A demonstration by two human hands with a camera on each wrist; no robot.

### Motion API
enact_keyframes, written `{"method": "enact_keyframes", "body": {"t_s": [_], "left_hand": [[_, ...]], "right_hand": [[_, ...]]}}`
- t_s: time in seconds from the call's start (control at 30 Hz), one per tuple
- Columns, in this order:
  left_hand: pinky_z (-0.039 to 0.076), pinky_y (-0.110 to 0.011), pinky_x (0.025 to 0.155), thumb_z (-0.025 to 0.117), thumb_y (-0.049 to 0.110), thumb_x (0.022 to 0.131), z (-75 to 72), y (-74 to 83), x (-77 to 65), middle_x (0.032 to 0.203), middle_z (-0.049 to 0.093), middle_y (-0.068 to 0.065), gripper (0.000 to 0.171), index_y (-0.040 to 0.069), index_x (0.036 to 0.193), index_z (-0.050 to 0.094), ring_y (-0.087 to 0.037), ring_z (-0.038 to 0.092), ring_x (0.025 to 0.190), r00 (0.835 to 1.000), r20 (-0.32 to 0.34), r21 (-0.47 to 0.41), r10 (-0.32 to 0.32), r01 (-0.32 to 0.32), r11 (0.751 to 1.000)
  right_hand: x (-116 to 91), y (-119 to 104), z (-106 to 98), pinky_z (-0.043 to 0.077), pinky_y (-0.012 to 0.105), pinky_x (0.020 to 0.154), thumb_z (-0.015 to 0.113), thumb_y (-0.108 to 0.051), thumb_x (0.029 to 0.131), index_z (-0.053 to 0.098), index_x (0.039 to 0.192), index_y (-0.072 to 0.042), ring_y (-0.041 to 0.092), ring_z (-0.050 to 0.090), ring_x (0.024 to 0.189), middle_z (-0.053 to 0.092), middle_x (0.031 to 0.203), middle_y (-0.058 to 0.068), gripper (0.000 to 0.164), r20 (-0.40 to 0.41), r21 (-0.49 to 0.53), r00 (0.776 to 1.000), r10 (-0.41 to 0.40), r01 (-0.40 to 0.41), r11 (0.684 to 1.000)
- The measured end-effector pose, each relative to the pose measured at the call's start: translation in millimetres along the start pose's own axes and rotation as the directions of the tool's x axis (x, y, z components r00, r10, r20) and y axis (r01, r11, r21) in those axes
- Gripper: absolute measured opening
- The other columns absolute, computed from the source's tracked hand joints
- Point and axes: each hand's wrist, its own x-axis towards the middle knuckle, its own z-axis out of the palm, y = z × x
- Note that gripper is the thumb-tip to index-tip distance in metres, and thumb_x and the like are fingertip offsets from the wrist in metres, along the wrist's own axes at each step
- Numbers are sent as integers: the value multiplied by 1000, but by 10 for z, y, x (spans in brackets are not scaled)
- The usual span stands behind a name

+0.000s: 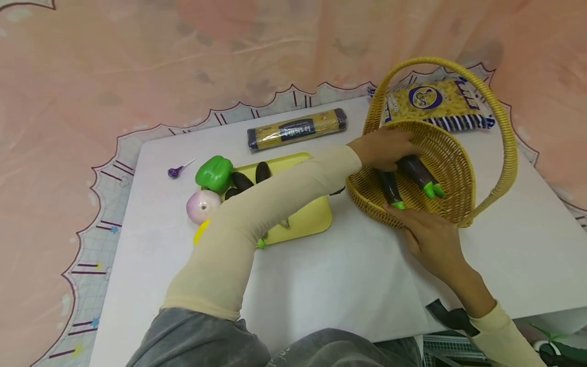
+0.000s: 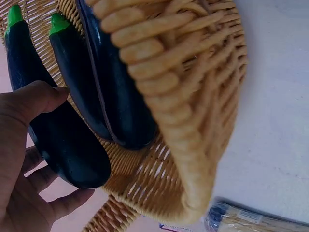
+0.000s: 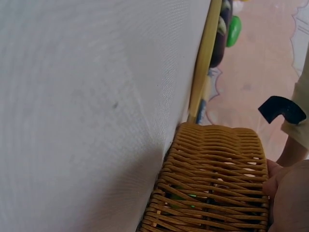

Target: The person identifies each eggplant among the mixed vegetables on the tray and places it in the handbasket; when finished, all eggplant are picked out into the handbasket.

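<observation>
Head view: the left hand [image 1: 387, 149] reaches into a golden woven wicker basket [image 1: 458, 168] with a tall arched handle. It grips a glossy dark-purple eggplant with a bright green stem [image 1: 416, 172]; a second, slim dark eggplant [image 1: 390, 187] lies beside it in the basket. The right hand [image 1: 431, 242] holds the near rim. To the left, partly hidden by a cream sleeve [image 1: 284, 193], a yellow rectangular plastic tray [image 1: 316, 219] bears more dark, rounded vegetables [image 1: 263, 172].

Left wrist view: the thumb bends over the gripped eggplant and the fingers fan out on its far side, leaving its blunt end free. Beyond it, a broad, shiny dark eggplant [image 2: 123, 96] lies against the basket wall.

Right wrist view: the basket's woven side fills the lower part, with the right hand against its edge; its fingertips are hidden here.

The step in hand seems to be handling eggplants at the basket, whether in or out I cannot tell. The next move calls for steadying the rim while the gripped eggplant clears its neighbours.
</observation>
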Motion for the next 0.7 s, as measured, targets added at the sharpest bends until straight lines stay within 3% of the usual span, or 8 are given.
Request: {"method": "enact_keyframes", "body": {"t_s": [0.2, 0.37, 0.7], "left_hand": [[29, -41, 116, 53, 30, 101, 6, 24, 134, 157, 31, -1, 59, 33, 155, 29, -18, 33, 143, 1000, 5, 30, -8, 8, 1000], [26, -46, 117, 51, 31, 101, 9, 28, 216, 161, 22, -2, 61, 36, 156, 23, -20, 28, 146, 999, 26, 59, -32, 30, 998], [20, -51, 118, 55, 35, 99, 44, 28, 226, 163, 15, -1, 67, 38, 156, 20, -21, 22, 148, 998, 33, 31, -48, 47, 998]], "right_hand": [[1, 6, -10, 47, 41, 47, 60, 1, 82, 67, 127, -15, 27, 64, 64, 74, 98, 13, 49, 13, -1, 1000, 4, -4, 1000], [9, 2, -7, 50, 43, 50, 60, 1, 82, 67, 127, -15, 30, 67, 69, 74, 97, 13, 48, 19, 6, 1000, 4, -4, 1000], [2, 15, -8, 51, 45, 52, 59, -1, 83, 67, 126, -14, 32, 69, 75, 74, 98, 13, 46, 31, -5, 999, 10, -10, 1000]]}}
